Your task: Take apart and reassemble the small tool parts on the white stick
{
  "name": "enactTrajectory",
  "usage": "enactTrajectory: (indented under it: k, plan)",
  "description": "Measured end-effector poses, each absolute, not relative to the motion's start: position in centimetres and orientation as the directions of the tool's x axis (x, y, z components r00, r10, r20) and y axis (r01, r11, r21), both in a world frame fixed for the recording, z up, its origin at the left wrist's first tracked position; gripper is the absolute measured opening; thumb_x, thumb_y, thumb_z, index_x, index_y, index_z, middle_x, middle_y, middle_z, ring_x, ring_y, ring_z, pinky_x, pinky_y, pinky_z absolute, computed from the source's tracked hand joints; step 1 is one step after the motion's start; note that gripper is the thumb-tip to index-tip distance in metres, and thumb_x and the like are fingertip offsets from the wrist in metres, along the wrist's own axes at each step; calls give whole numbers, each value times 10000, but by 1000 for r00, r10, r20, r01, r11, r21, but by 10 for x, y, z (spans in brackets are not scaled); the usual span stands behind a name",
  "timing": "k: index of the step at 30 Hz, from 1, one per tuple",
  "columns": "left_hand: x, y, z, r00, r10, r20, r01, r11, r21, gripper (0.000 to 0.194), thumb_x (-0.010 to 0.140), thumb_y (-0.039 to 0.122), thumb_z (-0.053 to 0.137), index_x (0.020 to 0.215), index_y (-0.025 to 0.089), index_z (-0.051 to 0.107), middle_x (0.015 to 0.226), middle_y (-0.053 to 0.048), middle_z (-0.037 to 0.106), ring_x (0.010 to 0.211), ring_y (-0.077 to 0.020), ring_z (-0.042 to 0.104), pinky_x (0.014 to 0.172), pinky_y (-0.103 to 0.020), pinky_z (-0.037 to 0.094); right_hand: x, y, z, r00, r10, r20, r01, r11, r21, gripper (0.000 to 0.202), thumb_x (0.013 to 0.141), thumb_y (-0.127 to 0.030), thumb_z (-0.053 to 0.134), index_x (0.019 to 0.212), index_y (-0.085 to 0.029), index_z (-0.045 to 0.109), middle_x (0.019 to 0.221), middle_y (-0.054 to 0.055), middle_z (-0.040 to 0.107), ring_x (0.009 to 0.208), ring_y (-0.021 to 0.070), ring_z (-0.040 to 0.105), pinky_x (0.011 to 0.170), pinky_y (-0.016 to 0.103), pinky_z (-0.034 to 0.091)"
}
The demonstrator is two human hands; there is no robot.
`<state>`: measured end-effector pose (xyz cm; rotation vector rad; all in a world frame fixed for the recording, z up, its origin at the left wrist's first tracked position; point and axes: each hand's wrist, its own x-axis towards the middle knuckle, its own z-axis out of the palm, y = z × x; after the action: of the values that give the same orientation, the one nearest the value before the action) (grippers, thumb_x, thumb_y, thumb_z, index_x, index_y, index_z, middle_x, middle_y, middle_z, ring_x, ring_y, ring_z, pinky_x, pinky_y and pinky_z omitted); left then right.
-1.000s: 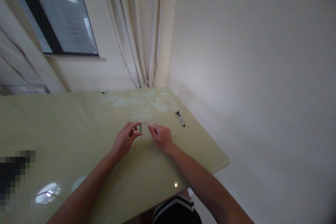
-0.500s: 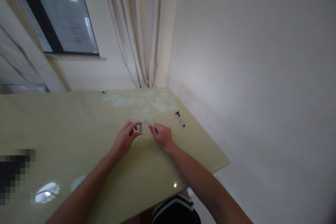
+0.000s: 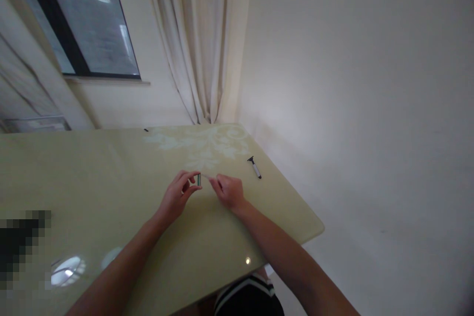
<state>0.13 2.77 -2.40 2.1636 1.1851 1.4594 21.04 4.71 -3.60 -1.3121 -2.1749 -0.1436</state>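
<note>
Between the thumb and fingertips of my left hand [image 3: 178, 192], a small dark, narrow rectangular piece [image 3: 199, 179] is held upright by its two ends. It looks like a razor cartridge, but is too small to be sure. My right hand [image 3: 228, 190] is closed on a thin pale stick [image 3: 206, 176], whose tip points left at the upper part of that piece. Whether the tip touches it, I cannot tell. Beyond my right hand, a razor [image 3: 255, 168] with a grey handle and black head lies on the table.
The glossy pale-yellow table [image 3: 111, 173] carries a white floral pattern at its far corner. A tiny black object [image 3: 146, 130] lies near the far edge. A wall [image 3: 355, 108] runs along the right side, and a curtain [image 3: 207, 44] hangs behind. A blurred dark patch [image 3: 18, 242] covers the left.
The stick in my right hand has tilted slightly, and its tip is a little lower beside the small piece. My left hand has stayed nearly still.
</note>
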Motion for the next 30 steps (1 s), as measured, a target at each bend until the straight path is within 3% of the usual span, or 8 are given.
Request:
enactTrajectory:
  k: [5,9,12,15,19,22,26,30]
  plan:
    - [0,28,-26,154,755,637,486,-619,617,284,941,316,658,1213,234,663,902,13,565,645,-106,524,624,-237,473,210,47,-35,-315,790,525,857,475,-201,657,1107,-544,222,777,-180,659,670,41,680,564,124,544,565,290,191]
    - [-1,29,-28,153,759,633,481,-617,623,288,946,315,657,1224,238,660,908,13,563,652,-108,520,628,-235,471,210,46,-35,-407,744,530,816,557,-154,637,1094,-565,265,784,-182,669,692,46,694,576,126,551,574,288,202]
    - [-1,29,-28,164,765,623,476,-614,629,284,947,319,661,1220,237,664,901,13,561,651,-109,516,632,-236,472,208,46,-35,-335,774,537,851,493,-180,639,1104,-538,249,786,-179,672,677,48,690,569,128,549,571,295,192]
    - [-2,29,-28,153,766,624,473,-611,634,287,950,321,658,1222,231,662,903,11,562,655,-110,519,632,-237,472,208,47,-36,-408,749,522,820,552,-152,622,1090,-563,284,795,-182,676,693,49,701,590,130,565,577,291,199]
    - [-2,29,-27,155,769,621,477,-608,634,275,946,329,659,1200,224,672,890,11,565,646,-110,524,621,-237,471,207,46,-36,-313,806,503,872,454,-185,614,1101,-539,277,789,-183,668,692,45,707,573,126,561,569,298,187]
    - [-2,29,-27,145,778,611,476,-596,647,282,947,338,652,1204,224,672,898,7,568,653,-112,530,627,-240,475,207,45,-34,-400,774,491,833,531,-158,593,1086,-561,318,791,-185,670,708,41,715,583,126,571,574,298,194]
    - [-2,29,-27,148,792,593,476,-582,659,285,943,356,650,1196,229,679,889,7,569,643,-111,527,622,-242,475,208,46,-35,-324,805,497,863,467,-193,607,1102,-535,280,795,-182,668,700,44,713,577,126,575,571,297,197]
    - [-2,29,-26,143,791,594,475,-582,660,291,936,351,657,1200,231,681,886,6,573,640,-113,528,621,-243,475,208,48,-37,-408,766,497,818,548,-172,599,1087,-558,306,784,-187,667,701,41,710,587,126,573,567,288,203]
